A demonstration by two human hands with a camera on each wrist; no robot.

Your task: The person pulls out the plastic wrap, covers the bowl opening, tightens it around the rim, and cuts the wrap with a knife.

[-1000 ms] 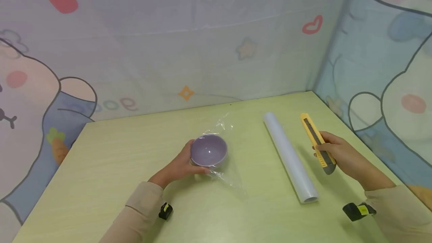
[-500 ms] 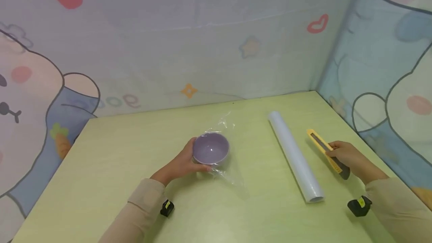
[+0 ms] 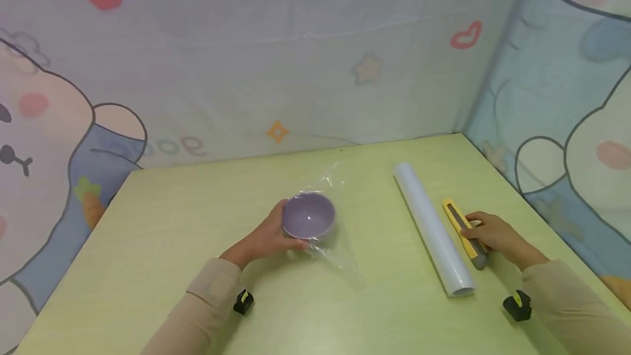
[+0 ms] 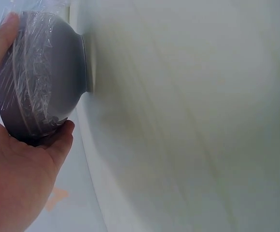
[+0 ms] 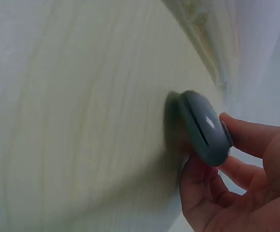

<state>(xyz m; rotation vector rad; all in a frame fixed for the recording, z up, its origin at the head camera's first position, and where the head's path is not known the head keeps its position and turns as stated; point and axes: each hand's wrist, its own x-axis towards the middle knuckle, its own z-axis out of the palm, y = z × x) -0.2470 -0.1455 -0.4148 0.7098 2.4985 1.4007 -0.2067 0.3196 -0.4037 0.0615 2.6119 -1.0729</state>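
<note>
A small purple bowl stands upright on the table, its foot on the tabletop in the left wrist view. Clear plastic film clings in creases to its outer side, and loose ends spread to the right. My left hand grips the bowl's left side, thumb toward me and fingers behind. At the right, my right hand pinches a yellow utility knife with a grey end, low over the table. The right wrist view shows that grey end between thumb and fingers. No blade is visible.
A long roll of clear film lies slantwise on the pale yellow-green table, between the bowl and the knife. A printed cloth hangs along the back and right edges. Each wrist wears a small black camera.
My right hand has lowered the knife toward the table, moving it first right, then back left toward the roll. The left hand keeps its hold on the bowl. The head view has shifted slightly.
</note>
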